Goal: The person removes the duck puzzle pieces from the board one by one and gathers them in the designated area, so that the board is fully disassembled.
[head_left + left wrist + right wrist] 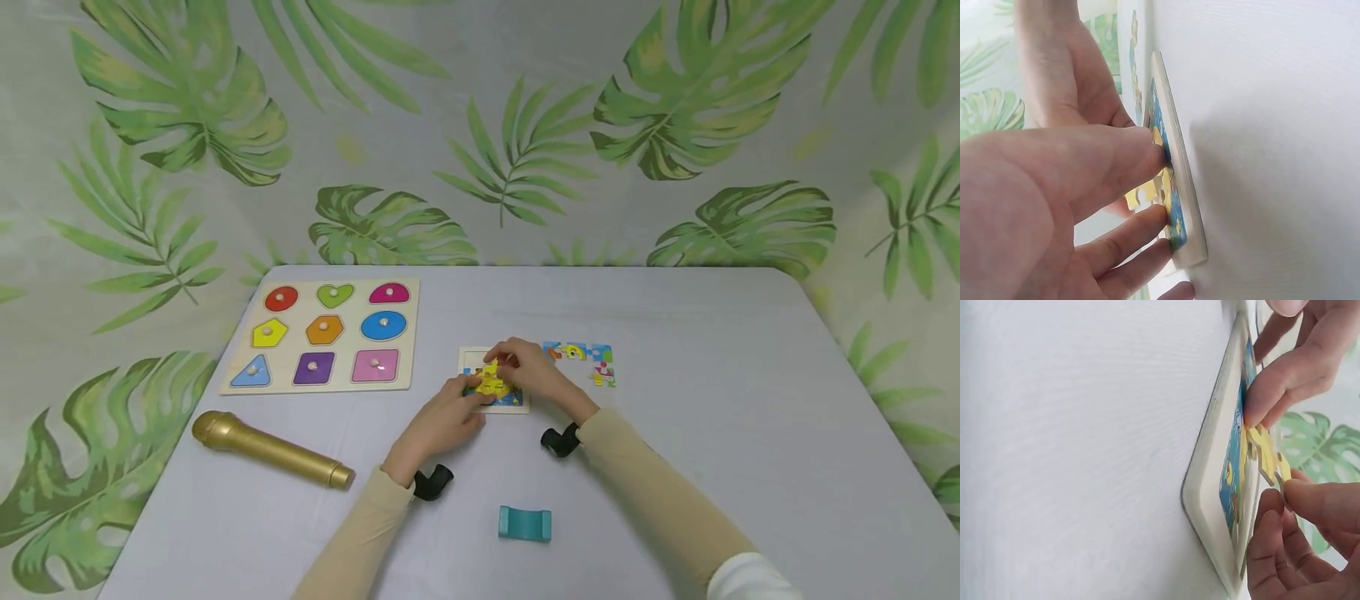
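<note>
A small jigsaw puzzle in a pale wooden tray (514, 409) lies on the table between both hands, partly filled with blue and yellow pieces. My left hand (441, 421) rests its extended fingertips on the puzzle's lower left part. In the left wrist view its thumb (1116, 147) and fingers touch the picture surface. My right hand (536, 372) pinches a yellow puzzle piece (1265, 455) between thumb and fingertips. That piece stands tilted up above the tray, its far end close to a left fingertip. Fingers cover part of the picture.
Loose jigsaw pieces (602, 374) lie right of the tray. A shape board with knobbed pieces (411, 333) is at the back left, above a gold microphone (273, 450). Near the front sits a teal curved block (525, 524). A leaf-print cloth (517, 167) hangs behind the table.
</note>
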{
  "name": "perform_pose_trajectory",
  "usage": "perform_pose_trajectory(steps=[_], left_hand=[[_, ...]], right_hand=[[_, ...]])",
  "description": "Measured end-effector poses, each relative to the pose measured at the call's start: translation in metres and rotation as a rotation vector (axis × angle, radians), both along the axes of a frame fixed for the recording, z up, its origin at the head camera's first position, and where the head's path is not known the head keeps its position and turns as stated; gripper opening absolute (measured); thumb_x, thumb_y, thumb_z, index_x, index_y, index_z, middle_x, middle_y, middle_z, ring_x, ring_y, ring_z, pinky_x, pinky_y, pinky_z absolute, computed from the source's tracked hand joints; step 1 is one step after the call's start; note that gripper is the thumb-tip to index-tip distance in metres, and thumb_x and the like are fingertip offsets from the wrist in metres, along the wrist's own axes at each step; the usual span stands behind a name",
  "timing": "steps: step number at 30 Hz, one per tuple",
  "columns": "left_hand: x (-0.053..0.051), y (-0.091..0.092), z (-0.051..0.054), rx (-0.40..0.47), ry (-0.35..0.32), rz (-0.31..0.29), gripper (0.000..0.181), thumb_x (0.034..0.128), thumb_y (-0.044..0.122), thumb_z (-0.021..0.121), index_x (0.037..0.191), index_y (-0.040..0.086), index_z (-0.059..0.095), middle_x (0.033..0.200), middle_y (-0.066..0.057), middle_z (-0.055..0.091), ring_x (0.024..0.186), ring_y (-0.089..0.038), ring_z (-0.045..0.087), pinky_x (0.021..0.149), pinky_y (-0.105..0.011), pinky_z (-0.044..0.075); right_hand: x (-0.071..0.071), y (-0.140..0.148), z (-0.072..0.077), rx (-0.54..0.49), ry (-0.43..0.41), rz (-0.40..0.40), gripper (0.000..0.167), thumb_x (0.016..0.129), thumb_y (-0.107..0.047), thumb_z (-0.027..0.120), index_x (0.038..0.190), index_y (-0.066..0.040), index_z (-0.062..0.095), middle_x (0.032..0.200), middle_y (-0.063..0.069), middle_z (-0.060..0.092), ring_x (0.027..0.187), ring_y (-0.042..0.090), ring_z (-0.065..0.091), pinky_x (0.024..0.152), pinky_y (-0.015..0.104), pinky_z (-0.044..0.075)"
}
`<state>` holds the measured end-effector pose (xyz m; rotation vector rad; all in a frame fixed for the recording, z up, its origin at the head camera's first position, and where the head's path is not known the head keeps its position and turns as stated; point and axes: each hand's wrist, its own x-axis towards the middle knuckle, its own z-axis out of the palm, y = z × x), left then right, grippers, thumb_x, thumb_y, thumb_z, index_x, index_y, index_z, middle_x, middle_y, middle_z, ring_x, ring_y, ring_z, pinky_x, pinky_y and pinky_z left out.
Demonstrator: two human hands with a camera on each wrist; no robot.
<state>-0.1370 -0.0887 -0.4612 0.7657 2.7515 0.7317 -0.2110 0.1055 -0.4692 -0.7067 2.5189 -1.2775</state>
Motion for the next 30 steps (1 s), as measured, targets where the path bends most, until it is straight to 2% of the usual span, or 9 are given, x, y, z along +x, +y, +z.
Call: perform_pose_trajectory(steps=[6, 13, 18, 21, 30], left_hand=[[0.0, 0.001, -0.001, 0.004, 0.023, -0.003, 0.034, 0.0946, 0.015, 0.06, 0.127, 0.006, 0.063, 0.138, -0.018, 0.045, 0.127, -0.033, 0.04, 0.103, -0.044, 0.038], [0.0, 0.001, -0.003, 0.017, 0.053, 0.002, 0.031, 0.0943, 0.014, 0.059, 0.124, 0.005, 0.064, 0.136, -0.018, 0.046, 0.126, -0.032, 0.041, 0.103, -0.043, 0.037], [0.001, 0.0, -0.003, 0.013, 0.055, 0.009, 0.031, 0.095, 0.015, 0.059, 0.124, 0.006, 0.064, 0.138, -0.017, 0.046, 0.128, -0.031, 0.041, 0.104, -0.042, 0.037], [0.002, 0.0, -0.004, 0.012, 0.053, 0.017, 0.031, 0.0954, 0.017, 0.058, 0.124, 0.006, 0.064, 0.138, -0.016, 0.045, 0.128, -0.03, 0.041, 0.104, -0.042, 0.037], [0.003, 0.0, -0.006, 0.023, 0.061, 0.021, 0.031, 0.0951, 0.016, 0.059, 0.124, 0.006, 0.064, 0.138, -0.016, 0.046, 0.126, -0.03, 0.042, 0.104, -0.042, 0.037]], right_hand=[[-0.003, 0.027, 0.007, -0.075, -0.028, -0.065, 0.02, 0.083, 0.005, 0.06, 0.101, -0.003, 0.065, 0.086, 0.007, 0.057, 0.072, 0.02, 0.052, 0.064, 0.028, 0.045], [-0.005, 0.076, 0.011, 0.027, -0.062, -0.149, 0.015, 0.084, 0.003, 0.059, 0.096, -0.002, 0.066, 0.086, 0.008, 0.059, 0.075, 0.02, 0.053, 0.065, 0.029, 0.045], [-0.002, 0.102, 0.011, 0.05, -0.056, -0.169, 0.014, 0.085, 0.002, 0.059, 0.097, 0.0, 0.066, 0.084, 0.008, 0.059, 0.075, 0.021, 0.053, 0.067, 0.032, 0.045], [-0.001, 0.109, 0.008, 0.065, -0.057, -0.179, 0.013, 0.086, 0.003, 0.06, 0.098, 0.001, 0.065, 0.084, 0.008, 0.059, 0.075, 0.021, 0.053, 0.066, 0.031, 0.046], [0.0, 0.107, 0.001, 0.202, 0.046, -0.185, 0.008, 0.088, 0.003, 0.06, 0.095, -0.001, 0.063, 0.082, 0.005, 0.059, 0.075, 0.021, 0.051, 0.067, 0.033, 0.043]])
